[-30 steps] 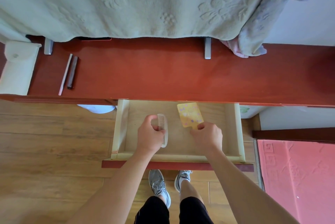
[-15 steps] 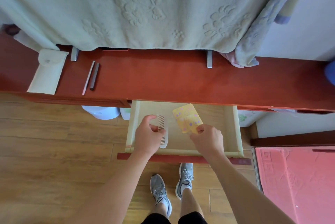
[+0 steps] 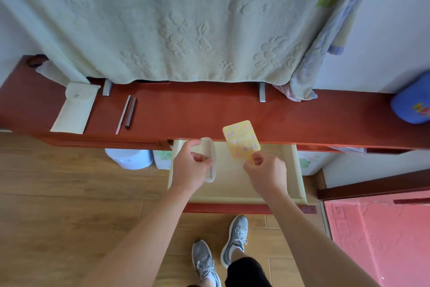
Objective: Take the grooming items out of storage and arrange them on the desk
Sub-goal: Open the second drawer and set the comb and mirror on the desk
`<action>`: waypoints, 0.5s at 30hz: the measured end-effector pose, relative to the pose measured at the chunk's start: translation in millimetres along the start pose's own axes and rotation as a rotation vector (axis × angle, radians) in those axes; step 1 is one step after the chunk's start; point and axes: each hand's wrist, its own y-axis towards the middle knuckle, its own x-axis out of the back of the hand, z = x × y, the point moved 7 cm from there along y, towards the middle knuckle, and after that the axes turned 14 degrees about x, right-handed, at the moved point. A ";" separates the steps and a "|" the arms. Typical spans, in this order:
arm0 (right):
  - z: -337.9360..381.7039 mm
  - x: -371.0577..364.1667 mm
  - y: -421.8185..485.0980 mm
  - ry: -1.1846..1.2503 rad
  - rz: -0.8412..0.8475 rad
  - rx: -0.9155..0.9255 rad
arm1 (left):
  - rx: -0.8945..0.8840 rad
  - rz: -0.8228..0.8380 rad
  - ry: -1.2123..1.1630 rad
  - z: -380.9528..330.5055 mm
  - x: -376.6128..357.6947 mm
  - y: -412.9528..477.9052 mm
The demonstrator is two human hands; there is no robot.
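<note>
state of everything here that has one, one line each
drawer: open
comb: gripped by left hand, above the drawer
yellow card: pinched at its lower end by right hand, top over the desk edge
pouch: flap shut, flat on the desk

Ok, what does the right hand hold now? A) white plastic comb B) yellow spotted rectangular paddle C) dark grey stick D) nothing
B: the right hand pinches the yellow spotted rectangular paddle by its handle; the white plastic comb is in the left hand.
</note>
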 end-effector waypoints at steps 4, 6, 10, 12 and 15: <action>4.8 5.8 14.0 0.007 -0.031 0.000 | -0.043 0.013 -0.002 -16.9 -3.1 11.0; 5.9 7.0 23.9 0.021 -0.037 -0.011 | -0.064 0.017 -0.005 -24.3 -6.5 20.3; 6.2 4.7 50.5 0.037 -0.020 -0.028 | -0.065 0.012 0.013 -37.3 -12.4 42.4; 4.9 2.8 66.5 0.040 -0.006 -0.047 | -0.060 0.014 0.030 -44.2 -17.0 55.9; 0.3 0.9 90.4 0.013 0.001 -0.080 | -0.050 0.006 0.041 -54.3 -27.9 79.1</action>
